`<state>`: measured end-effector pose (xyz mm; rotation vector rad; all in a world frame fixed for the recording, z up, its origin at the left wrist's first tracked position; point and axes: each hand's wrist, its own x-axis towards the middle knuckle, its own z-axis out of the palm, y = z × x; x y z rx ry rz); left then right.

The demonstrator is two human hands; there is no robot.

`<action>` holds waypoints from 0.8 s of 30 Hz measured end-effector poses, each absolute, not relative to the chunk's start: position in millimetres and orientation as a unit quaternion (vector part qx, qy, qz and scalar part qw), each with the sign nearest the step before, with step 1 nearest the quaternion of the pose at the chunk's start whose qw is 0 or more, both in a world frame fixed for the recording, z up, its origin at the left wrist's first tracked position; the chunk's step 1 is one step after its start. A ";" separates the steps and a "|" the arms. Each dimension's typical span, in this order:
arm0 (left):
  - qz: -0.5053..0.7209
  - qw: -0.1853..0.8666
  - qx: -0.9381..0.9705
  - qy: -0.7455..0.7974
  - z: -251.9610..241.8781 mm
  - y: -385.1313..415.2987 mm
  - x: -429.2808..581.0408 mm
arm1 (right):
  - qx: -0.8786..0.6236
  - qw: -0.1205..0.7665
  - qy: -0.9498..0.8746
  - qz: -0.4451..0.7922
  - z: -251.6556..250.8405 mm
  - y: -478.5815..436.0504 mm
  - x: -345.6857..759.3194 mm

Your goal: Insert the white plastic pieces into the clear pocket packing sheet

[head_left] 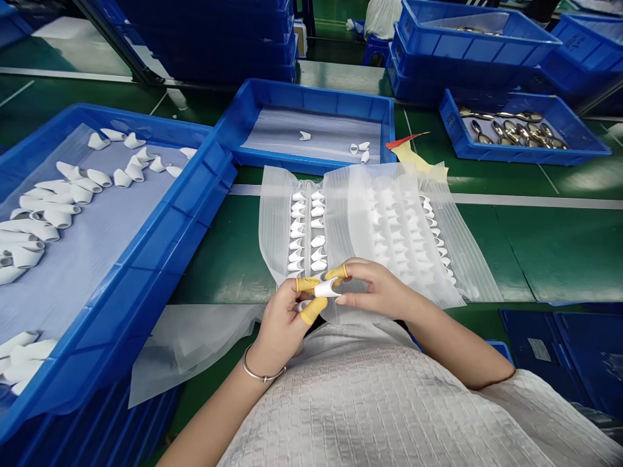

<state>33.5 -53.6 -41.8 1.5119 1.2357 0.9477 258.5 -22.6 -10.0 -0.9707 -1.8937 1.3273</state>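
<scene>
My left hand (287,318) and my right hand (372,288) meet just above my lap, both wearing yellow finger cots. Together they pinch one small white plastic cap (326,290), each hand closed on one end. Right behind them lies a translucent ribbed sheet (363,233) on the green table, with rows of white caps (306,230) tucked into its grooves. More caps on the sheet's right side show dimly through a folded-over layer.
A big blue tray (195,194) at left holds several loose white caps. Another blue tray (311,97) behind the sheet holds a few caps. Blue bins of metal spoons (516,126) stand at the back right. A loose plastic sheet (189,344) hangs at the table's front edge.
</scene>
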 end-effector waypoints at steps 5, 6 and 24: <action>0.404 0.492 0.593 0.493 -35.0 -53.0 36.6 | -0.350 0.315 -0.794 0.386 -14.5 -21.4 258.9; 0.408 0.493 0.592 0.490 -32.9 -53.0 37.6 | -0.351 0.310 -0.801 0.374 -15.4 -21.7 257.9; 0.301 0.317 0.788 0.434 -30.1 -49.6 30.6 | -0.361 0.133 -0.535 0.752 -9.8 7.9 260.5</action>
